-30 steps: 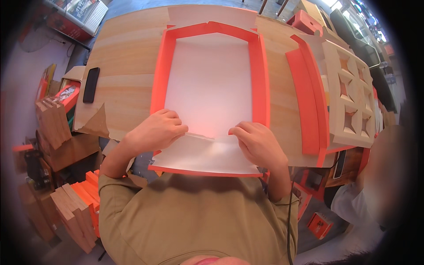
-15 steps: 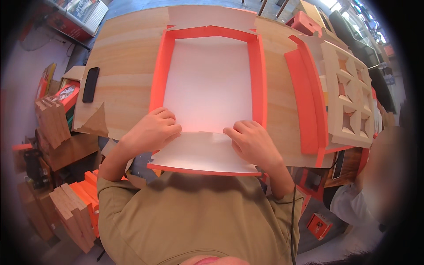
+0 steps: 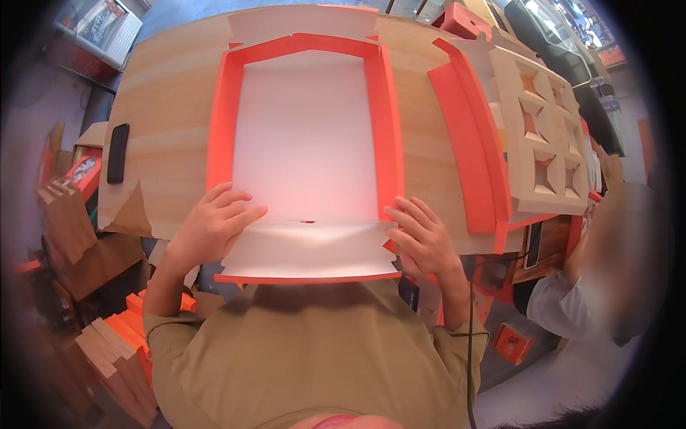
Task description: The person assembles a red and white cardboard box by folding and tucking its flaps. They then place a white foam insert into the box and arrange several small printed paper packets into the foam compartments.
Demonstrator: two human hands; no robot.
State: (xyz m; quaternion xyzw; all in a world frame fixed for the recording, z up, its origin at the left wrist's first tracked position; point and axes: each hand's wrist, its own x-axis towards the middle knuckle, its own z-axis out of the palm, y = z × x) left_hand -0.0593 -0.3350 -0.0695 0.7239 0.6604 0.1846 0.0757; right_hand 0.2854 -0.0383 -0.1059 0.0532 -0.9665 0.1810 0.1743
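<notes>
A partly folded cardboard box [image 3: 304, 136], white inside with orange-red side walls, lies before me on the wooden table. Its near flap [image 3: 307, 250] slopes down over the table's edge toward my chest. At the box's near left corner is my left hand [image 3: 221, 214], fingers stretched out over the wall and the flap's end. My right hand [image 3: 421, 229] is by the near right corner, its fingers spread, the tips at the wall's end. Neither hand grips anything. The far flap [image 3: 304, 23] lies folded outward.
A black phone [image 3: 118, 154] lies at the table's left. To the right are a folded orange-red cardboard piece [image 3: 468, 143] and a beige insert with square openings [image 3: 544, 143]. Another person's sleeve [image 3: 561, 304] shows at lower right. Stacked flat cardboard [image 3: 111, 357] stands at lower left.
My hands have moved apart from the near fold to the two near corners, and the fingers have opened out. The whole view has shifted, so everything appears further left.
</notes>
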